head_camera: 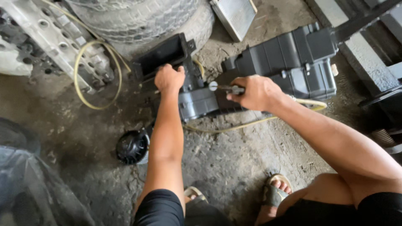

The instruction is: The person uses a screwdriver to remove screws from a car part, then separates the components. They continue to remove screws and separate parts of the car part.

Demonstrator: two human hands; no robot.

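**Black plastic housing, screwdriver applied, partly stripped**

Item: black plastic housing (284, 62), lying on the concrete floor (234, 163) beside stacked tyres (138, 19). Left hand (168, 78) clenched on its open duct end. Right hand (255, 93) closed round a screwdriver (226, 88), tip at the middle joint. Round blower motor (132, 146) lies apart, apparently already out; halves not yet separated.

The black plastic housing (284, 58) lies lengthwise on the concrete floor, its open rectangular duct end toward the tyres. The screwdriver (226, 88) lies horizontal, tip against the housing's middle.
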